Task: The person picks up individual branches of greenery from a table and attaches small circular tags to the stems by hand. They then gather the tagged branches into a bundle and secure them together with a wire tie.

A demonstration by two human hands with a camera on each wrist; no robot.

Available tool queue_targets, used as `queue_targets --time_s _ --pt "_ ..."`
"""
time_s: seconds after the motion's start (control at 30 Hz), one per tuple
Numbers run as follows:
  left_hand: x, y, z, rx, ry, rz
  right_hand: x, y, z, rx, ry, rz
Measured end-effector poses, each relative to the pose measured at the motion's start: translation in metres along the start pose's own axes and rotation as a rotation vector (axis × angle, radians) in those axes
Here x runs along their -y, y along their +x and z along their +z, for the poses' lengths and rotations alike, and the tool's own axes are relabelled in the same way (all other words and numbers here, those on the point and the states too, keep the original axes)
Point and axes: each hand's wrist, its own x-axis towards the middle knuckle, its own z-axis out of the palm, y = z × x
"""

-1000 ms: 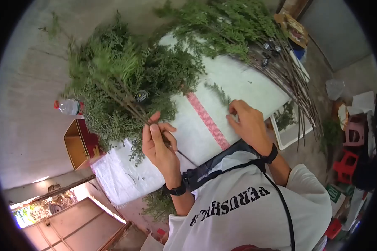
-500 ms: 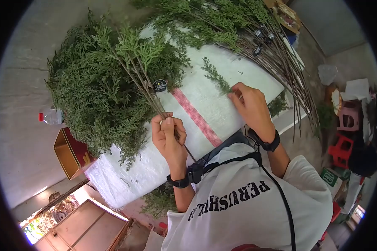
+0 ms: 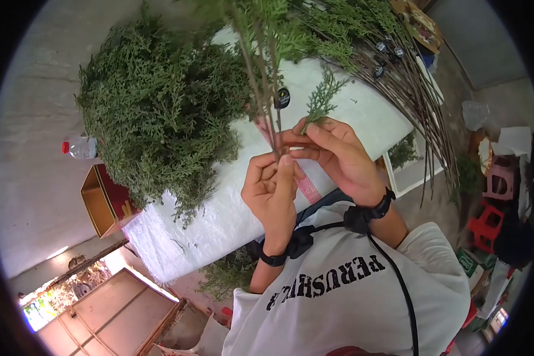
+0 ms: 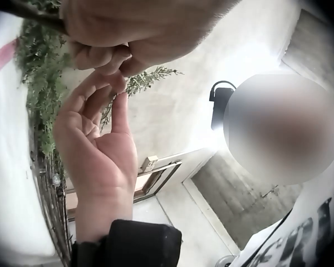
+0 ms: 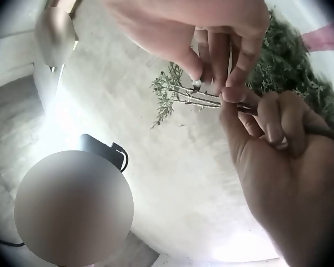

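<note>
My left hand (image 3: 272, 193) grips the thin brown stems of a small bunch of evergreen branches (image 3: 263, 83), which stands up in front of me. Among those stems hangs a round black label (image 3: 283, 98). Between thumb and fingers, my right hand (image 3: 345, 155) pinches a short green sprig (image 3: 323, 99), its fingertips right at the stems just above the left hand. The right wrist view shows the left hand (image 5: 292, 147) wrapped round the stems (image 5: 197, 99), with the right hand (image 5: 195, 28) above it.
A large heap of cut greenery (image 3: 160, 107) covers the left of the white woven sheet (image 3: 362, 118). Long branches with bare stems (image 3: 418, 107) and black labels lie at the right. Beyond the left edge are a bottle (image 3: 82, 148) and a red-and-gold box (image 3: 101, 202).
My right hand has picked the sprig up off the sheet and brought it left to the stems. The left hand has moved right with the bunch, now more upright.
</note>
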Motion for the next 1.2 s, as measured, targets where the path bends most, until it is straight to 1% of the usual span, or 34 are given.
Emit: queue_targets --time_s 0.03,0.1,0.27,0.4,0.5,0.53,0.63,0.93,1.03,1.2 --pt "-0.003 -0.001 -0.001 -0.015 0.003 0.000 -0.005 0.000 0.002 0.006 0.003 -0.025" --pt "-0.008 0.000 -0.003 0.015 -0.042 0.003 -0.012 -0.001 0.004 0.018 0.009 -0.078" --pt "-0.011 0.001 -0.006 0.057 -0.062 -0.019 -0.015 -0.001 0.003 -0.008 -0.030 -0.057" --pt "-0.011 0.000 -0.008 0.086 -0.076 -0.014 -0.018 -0.004 0.000 -0.025 -0.125 -0.051" --pt "-0.008 0.003 -0.009 0.094 -0.067 -0.021 -0.017 -0.002 0.002 -0.075 -0.141 -0.104" --pt "-0.007 0.003 -0.008 0.100 -0.062 -0.026 -0.017 -0.002 0.001 -0.075 -0.141 -0.104" --pt "-0.007 0.003 -0.006 0.092 -0.049 -0.026 -0.016 -0.001 -0.003 -0.054 -0.284 -0.119" --pt "-0.002 0.008 -0.008 0.093 -0.054 -0.030 -0.016 0.001 -0.004 -0.059 -0.339 -0.157" --pt "-0.003 0.010 -0.013 0.113 -0.062 -0.057 -0.016 0.003 -0.007 -0.073 -0.507 -0.194" --pt "-0.001 0.010 -0.017 0.125 -0.081 -0.081 -0.010 0.005 -0.008 -0.017 -0.544 -0.178"
